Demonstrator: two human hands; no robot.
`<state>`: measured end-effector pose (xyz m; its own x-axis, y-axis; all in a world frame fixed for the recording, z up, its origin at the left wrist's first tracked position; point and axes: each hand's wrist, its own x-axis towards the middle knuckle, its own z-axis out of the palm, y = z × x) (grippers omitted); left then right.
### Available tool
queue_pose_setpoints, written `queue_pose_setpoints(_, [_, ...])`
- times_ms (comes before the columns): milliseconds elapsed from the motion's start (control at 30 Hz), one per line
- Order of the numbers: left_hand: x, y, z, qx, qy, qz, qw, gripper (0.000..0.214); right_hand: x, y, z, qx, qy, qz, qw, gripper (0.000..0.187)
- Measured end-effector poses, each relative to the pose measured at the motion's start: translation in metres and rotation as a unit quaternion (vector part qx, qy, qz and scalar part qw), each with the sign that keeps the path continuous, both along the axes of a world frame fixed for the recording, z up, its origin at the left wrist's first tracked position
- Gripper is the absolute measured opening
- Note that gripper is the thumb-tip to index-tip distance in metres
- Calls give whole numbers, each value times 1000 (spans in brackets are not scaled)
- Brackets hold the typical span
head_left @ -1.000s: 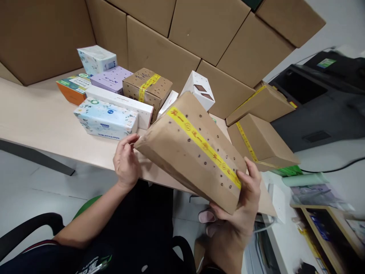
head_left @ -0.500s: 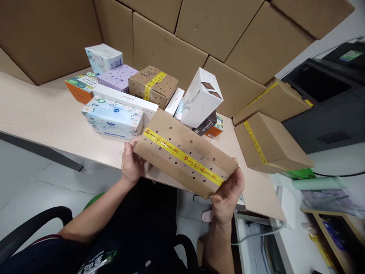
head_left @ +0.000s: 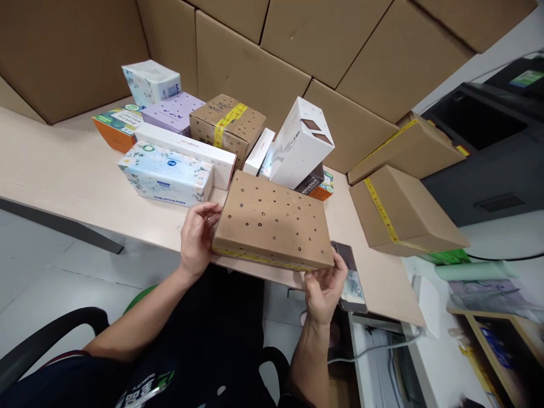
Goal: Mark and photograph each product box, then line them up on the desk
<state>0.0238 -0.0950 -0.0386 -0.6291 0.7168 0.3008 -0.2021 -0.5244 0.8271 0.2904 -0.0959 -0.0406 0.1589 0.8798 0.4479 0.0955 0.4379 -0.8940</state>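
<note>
A brown cardboard box (head_left: pixel 272 218) dotted with small drawn circles is held between my two hands at the table's front edge. Its broad dotted face is turned up, and yellow tape runs along the side nearest me. My left hand (head_left: pixel 199 238) grips its left end, with the fingers partly hidden behind the box. At the lower right corner, my right hand (head_left: pixel 325 286) is closed on it, thumb at the near side. Just beyond stand a blue floral tissue pack (head_left: pixel 168 174) and a long white box (head_left: pixel 187 152). Whether the held box rests on the table I cannot tell.
Behind are a purple box (head_left: pixel 173 110), a taped brown carton (head_left: pixel 227 127), a tilted white box (head_left: pixel 302 141) and an orange-green box (head_left: pixel 117 127). A phone-like flat object (head_left: pixel 351 277) lies right of my hand. Large cartons (head_left: pixel 250 68) wall the back; a taped carton (head_left: pixel 403 212) stands right.
My hands have turned the box: its taped face has swung down toward me and a dotted face now shows on top. My right hand has moved left, uncovering the flat object.
</note>
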Motion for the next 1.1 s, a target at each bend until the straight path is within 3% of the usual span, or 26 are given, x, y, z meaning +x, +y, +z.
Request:
queue_pose_setpoints(233, [4, -2, -10, 35, 105, 35, 993, 53, 14, 12, 9, -39, 65, -14, 997, 31])
queue_pose_setpoints(467, [0, -2, -9, -1, 175, 34, 984, 60, 5, 22, 12, -81, 119, -21, 989, 57])
queue_pose_setpoints(633, [-1, -7, 2, 5, 222, 40, 974, 57, 2, 18, 20, -76, 46, -49, 995, 38])
queue_pose_setpoints(867, [-6, -9, -2, 170, 227, 24, 958, 46, 3, 2, 19, 15, 63, -67, 996, 39])
queue_pose_setpoints(1100, [-7, 0, -16, 183, 230, 80, 953, 51, -5, 8, 5, -71, -44, -53, 995, 27])
